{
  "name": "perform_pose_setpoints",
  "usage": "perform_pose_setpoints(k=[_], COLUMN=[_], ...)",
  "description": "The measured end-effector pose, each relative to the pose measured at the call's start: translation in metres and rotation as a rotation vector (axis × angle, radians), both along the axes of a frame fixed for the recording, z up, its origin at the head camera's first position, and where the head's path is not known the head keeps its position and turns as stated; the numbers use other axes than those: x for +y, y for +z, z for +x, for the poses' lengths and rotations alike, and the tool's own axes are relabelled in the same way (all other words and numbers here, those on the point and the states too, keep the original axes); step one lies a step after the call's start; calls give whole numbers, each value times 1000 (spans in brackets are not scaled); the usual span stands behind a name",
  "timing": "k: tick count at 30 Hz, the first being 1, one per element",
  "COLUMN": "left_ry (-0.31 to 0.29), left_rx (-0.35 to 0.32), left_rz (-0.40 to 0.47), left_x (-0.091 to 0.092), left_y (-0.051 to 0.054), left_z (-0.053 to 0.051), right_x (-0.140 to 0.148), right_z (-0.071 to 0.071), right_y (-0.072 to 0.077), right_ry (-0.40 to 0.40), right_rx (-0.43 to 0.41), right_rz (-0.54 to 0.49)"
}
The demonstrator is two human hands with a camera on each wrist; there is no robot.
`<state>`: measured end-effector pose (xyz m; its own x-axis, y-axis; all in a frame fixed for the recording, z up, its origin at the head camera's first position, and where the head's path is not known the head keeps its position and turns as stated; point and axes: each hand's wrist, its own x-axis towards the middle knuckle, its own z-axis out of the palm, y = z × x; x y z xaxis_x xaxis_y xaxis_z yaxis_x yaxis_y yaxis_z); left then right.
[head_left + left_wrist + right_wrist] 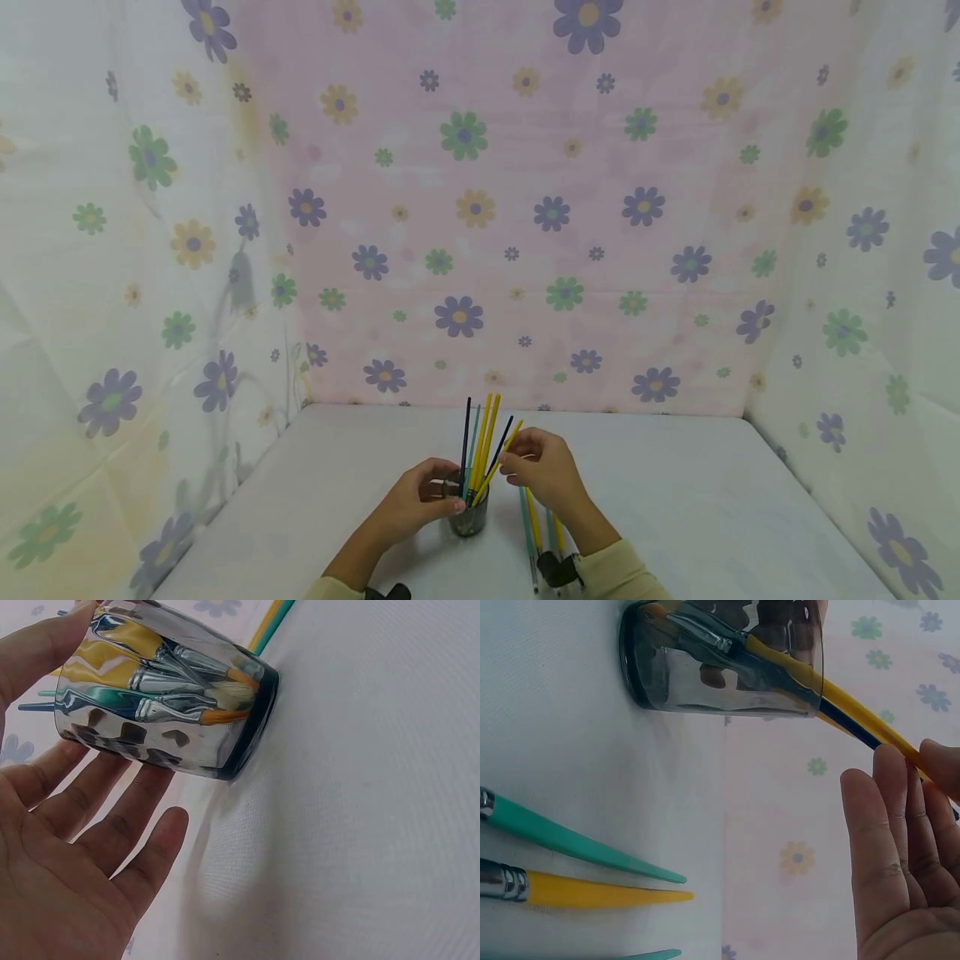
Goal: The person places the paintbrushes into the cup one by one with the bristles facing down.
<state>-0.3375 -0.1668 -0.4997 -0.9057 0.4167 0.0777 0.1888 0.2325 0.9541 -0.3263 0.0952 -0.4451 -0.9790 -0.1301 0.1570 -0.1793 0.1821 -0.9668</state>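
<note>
A clear drinking glass [469,525] stands upright on the table with several paintbrushes in it, bristles down. My left hand [408,502] holds the glass by its side, thumb and fingers around the upper part. In the left wrist view, metal ferrules [161,711] and orange bristles [225,717] show through the wall. My right hand [549,471] pinches a yellow paintbrush [847,706] by its handle between thumb and fingers. That brush leans over the rim, its bristle end inside the glass. A dark-handled brush [850,724] leans close beside it.
Below my right hand, more brushes lie on the white table [675,508], among them a teal one [577,836] and a yellow one [607,891]. Flower-patterned curtains [510,167] enclose the table at the back and both sides.
</note>
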Motion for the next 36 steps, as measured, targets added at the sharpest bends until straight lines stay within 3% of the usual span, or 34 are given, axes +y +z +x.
perform_pose_setpoints(k=[12, 18, 26, 36], left_ry=[14, 3, -4, -13], left_rx=[2, 8, 15, 31], left_rz=[-10, -13, -12, -9], left_x=[1, 1, -1, 0], left_y=[4, 4, 1, -1], left_z=[2, 2, 0, 0], right_x=[8, 19, 35, 50], right_z=[0, -4, -10, -14], right_y=[2, 1, -8, -18], right_ry=[34, 6, -31, -150], right_rx=[14, -6, -31, -125], right_rz=[6, 13, 120, 246])
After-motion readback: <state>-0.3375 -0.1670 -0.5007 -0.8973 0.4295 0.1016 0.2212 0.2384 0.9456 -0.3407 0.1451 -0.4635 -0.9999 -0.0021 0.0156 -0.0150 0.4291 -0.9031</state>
